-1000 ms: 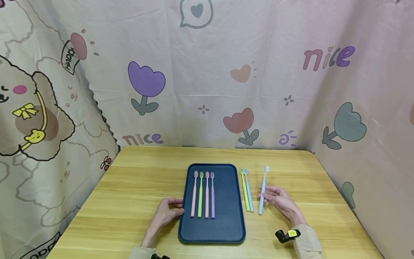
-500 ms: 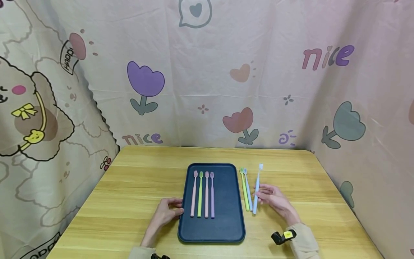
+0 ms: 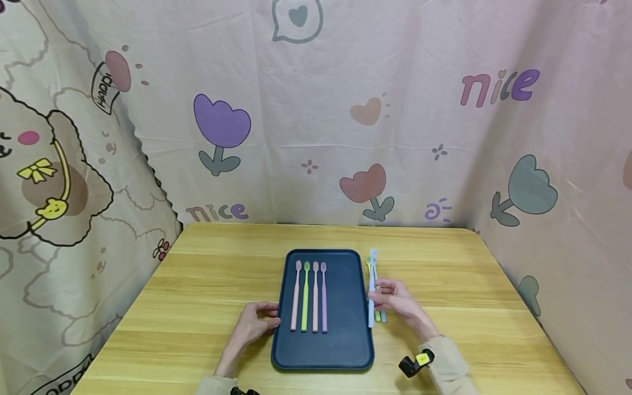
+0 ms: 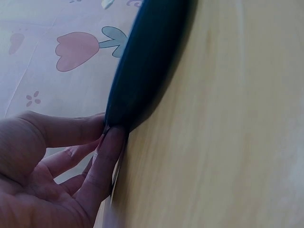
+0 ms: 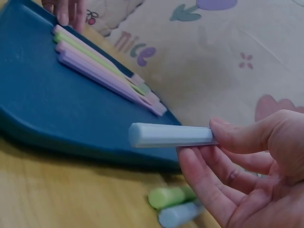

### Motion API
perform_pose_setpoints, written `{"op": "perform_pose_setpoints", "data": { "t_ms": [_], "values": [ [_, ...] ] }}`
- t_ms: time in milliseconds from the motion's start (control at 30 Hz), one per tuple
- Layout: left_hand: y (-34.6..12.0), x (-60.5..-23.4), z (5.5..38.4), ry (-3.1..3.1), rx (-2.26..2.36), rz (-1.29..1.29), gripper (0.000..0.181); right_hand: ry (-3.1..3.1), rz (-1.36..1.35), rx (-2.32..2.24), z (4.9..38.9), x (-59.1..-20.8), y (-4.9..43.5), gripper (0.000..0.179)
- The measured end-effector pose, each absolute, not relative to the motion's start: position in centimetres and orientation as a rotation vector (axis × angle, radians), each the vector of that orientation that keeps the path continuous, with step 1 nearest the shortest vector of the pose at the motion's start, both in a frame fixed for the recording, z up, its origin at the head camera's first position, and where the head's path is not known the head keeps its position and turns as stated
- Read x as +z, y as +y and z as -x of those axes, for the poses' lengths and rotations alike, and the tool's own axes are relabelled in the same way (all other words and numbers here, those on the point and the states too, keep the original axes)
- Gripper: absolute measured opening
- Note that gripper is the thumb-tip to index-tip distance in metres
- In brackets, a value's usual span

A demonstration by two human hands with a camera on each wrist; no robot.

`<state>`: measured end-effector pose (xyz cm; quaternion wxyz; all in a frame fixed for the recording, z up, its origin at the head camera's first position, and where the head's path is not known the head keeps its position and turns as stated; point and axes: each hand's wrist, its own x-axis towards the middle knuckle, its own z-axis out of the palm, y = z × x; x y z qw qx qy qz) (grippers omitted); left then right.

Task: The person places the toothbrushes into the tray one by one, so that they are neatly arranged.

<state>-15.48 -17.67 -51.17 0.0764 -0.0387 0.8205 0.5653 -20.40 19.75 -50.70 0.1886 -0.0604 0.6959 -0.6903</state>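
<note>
My right hand (image 3: 399, 303) pinches a light blue toothbrush (image 3: 371, 315) between thumb and fingers, its head pointing away. In the right wrist view the handle end (image 5: 166, 135) sticks out past the fingertips, over the tray's near side. My left hand (image 3: 252, 325) grips the left rim of a dark blue tray (image 3: 345, 348), thumb and fingers at the edge. Side by side in the tray's left half lie a pink toothbrush (image 3: 295, 302), a green one (image 3: 304, 302), another pink one (image 3: 315, 302) and a purple one (image 3: 324, 302).
Just right of the tray, a green toothbrush (image 5: 168, 197) and another light blue toothbrush (image 5: 178, 214) lie on the wooden table (image 3: 222, 263), partly hidden behind the right hand in the head view. A printed curtain (image 3: 296, 109) hangs behind and beside the table.
My right hand has moved left with the light blue toothbrush, over the two lying on the table to the tray's right edge. The left hand has stayed at the rim.
</note>
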Motion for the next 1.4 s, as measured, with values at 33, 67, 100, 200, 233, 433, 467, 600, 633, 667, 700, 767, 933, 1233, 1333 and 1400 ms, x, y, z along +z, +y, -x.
{"op": "perform_pose_setpoints", "data": {
  "t_ms": [33,67,100,200,233,433,467,600,633,667,700,767,933,1233,1333,1400],
  "values": [
    [-17.7,-51.1,15.5,2.459,1.696,0.114,0.038,1.964,0.165,-1.935,20.4,-50.6,19.5,0.044],
    [-17.7,-51.1,15.5,2.46,1.697,0.11,0.038,1.968,0.157,-1.931,20.4,-50.6,19.2,0.043],
    [-17.7,-51.1,15.5,2.46,1.698,0.108,0.038,1.975,0.154,-1.927,20.4,-50.5,18.9,0.042],
    [-17.7,-51.1,15.4,2.458,1.704,0.102,0.038,1.999,0.15,-1.911,20.3,-50.3,18.2,0.04],
    [-17.7,-51.2,15.4,2.456,1.705,0.1,0.037,2.008,0.154,-1.905,20.2,-50.3,18.0,0.04],
    [-17.8,-51.2,15.4,2.451,1.708,0.089,0.037,2.027,0.165,-1.896,20.2,-50.4,17.0,0.038],
    [-17.8,-51.2,15.4,2.452,1.708,0.089,0.037,2.028,0.164,-1.896,20.2,-50.4,16.8,0.038],
    [-17.8,-51.2,15.4,2.453,1.71,0.092,0.037,2.023,0.156,-1.9,20.2,-50.5,16.1,0.039],
    [-17.8,-51.2,15.4,2.454,1.71,0.092,0.037,2.024,0.157,-1.897,20.2,-50.6,15.9,0.039],
    [-17.8,-51.2,15.4,2.455,1.71,0.091,0.037,2.027,0.16,-1.893,20.2,-50.5,15.7,0.039],
    [-17.8,-51.2,15.4,2.453,1.711,0.09,0.037,2.029,0.164,-1.889,20.2,-50.5,15.6,0.038],
    [-17.8,-51.2,15.4,2.452,1.71,0.088,0.037,2.036,0.176,-1.882,20.2,-50.5,15.2,0.037],
    [-17.8,-51.2,15.3,2.452,1.706,0.086,0.037,2.061,0.194,-1.859,20.1,-50.5,14.4,0.039],
    [-17.8,-51.2,15.3,2.457,1.705,0.089,0.036,2.129,0.219,-1.805,20.2,-50.6,13.3,0.04],
    [-17.8,-51.2,15.3,2.46,1.706,0.08,0.036,2.14,0.221,-1.792,20.3,-50.7,13.0,0.042],
    [-17.8,-51.2,15.3,2.459,1.707,0.079,0.036,2.157,0.232,-1.779,20.3,-50.7,12.9,0.042]
  ]
}}
